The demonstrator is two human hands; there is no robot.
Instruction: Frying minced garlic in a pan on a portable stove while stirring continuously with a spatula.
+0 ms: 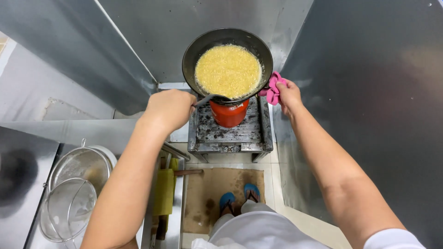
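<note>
Both hands are busy: the left hand (171, 108) closed around a metal utensil (210, 98), the right hand (288, 94) gripping the wok (227, 64) through a pink cloth (273, 88) above the burner (229, 127), yellow mixture (228, 70) frying, seemingly midway.

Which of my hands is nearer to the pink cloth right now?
Right. The right hand grips the pink cloth at the wok's rim. The left hand is across the wok, holding a utensil handle.

Left hand (171, 108) stirs wok (227, 64) (right hand (289, 94) steadies it).
</note>
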